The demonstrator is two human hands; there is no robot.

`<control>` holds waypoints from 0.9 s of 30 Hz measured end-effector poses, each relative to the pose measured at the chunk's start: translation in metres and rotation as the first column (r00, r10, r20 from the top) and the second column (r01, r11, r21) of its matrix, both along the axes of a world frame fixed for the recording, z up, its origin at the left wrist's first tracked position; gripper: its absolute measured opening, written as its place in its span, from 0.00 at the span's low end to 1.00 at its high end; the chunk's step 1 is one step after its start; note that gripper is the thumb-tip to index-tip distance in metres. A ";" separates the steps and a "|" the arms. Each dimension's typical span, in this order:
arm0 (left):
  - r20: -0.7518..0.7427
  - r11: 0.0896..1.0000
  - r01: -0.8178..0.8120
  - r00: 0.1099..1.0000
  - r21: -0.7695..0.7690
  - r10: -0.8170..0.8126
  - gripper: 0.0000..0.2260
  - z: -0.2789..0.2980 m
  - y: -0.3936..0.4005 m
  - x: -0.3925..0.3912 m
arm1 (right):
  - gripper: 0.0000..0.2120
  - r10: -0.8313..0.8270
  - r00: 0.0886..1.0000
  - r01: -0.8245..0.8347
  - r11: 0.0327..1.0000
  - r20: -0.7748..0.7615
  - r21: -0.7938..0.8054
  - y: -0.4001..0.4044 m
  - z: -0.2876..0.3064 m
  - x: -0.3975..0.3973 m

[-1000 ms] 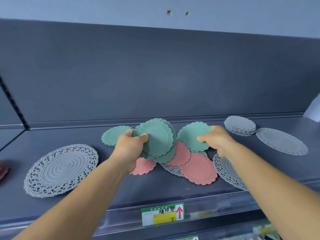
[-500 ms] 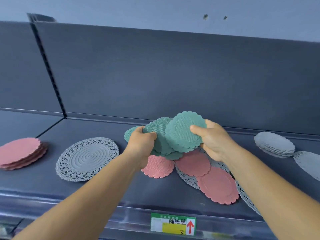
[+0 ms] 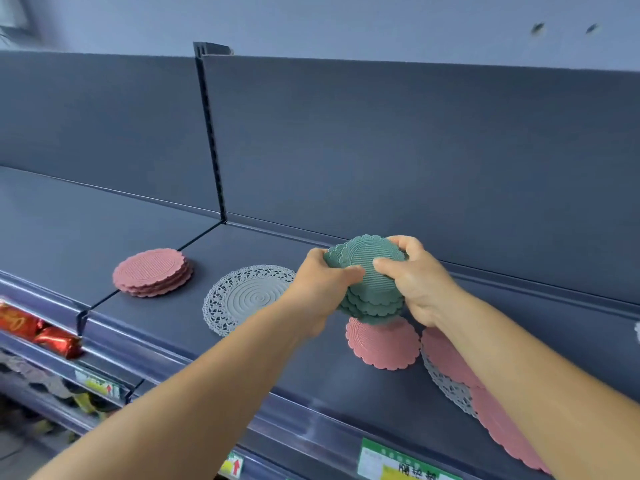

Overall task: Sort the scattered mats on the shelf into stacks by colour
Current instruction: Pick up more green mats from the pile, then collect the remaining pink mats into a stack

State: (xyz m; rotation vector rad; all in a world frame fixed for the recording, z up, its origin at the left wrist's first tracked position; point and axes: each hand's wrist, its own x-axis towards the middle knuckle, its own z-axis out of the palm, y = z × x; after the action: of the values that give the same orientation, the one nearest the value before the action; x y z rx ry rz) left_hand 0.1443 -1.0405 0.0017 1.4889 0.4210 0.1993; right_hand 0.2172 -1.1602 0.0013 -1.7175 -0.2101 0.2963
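From the head view, we are squaring a bundle of green mats (image 3: 372,275) held above the shelf (image 3: 173,327), the left hand (image 3: 323,282) and right hand (image 3: 414,282) each with a grip pinching its edges. We are judging the fanned lower mats likely to slip loose onto the loose pink mat (image 3: 382,342) directly below, mixing colours again. The pink stack (image 3: 152,271) and grey lace mat (image 3: 247,297) are lying well to the left.
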 end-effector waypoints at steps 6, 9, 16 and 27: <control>0.002 0.983 0.036 0.999 0.183 -0.037 0.14 0.001 0.036 0.022 | 0.23 0.045 0.999 -0.037 0.975 0.031 -0.218 0.017 0.007 0.004; -0.008 0.974 0.062 0.998 0.217 -0.061 0.16 0.003 0.048 0.042 | 0.16 -0.008 1.000 0.011 0.949 0.010 -0.315 0.019 0.009 0.005; -0.147 0.892 0.234 0.971 0.387 -0.190 0.21 -0.005 0.051 0.080 | 0.12 -0.182 0.981 0.194 0.902 0.068 -0.385 0.027 0.002 0.017; -0.295 0.367 0.355 0.932 0.860 -0.211 0.20 -0.019 0.050 0.089 | 0.17 -0.230 0.972 0.223 0.829 0.051 -0.514 0.029 -0.014 0.006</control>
State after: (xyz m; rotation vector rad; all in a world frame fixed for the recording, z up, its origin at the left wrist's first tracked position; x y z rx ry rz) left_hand 0.2329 -0.9903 -0.0173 2.6772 0.1120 0.0230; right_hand 0.2237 -1.1313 -0.0129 -2.2522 0.1002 0.1953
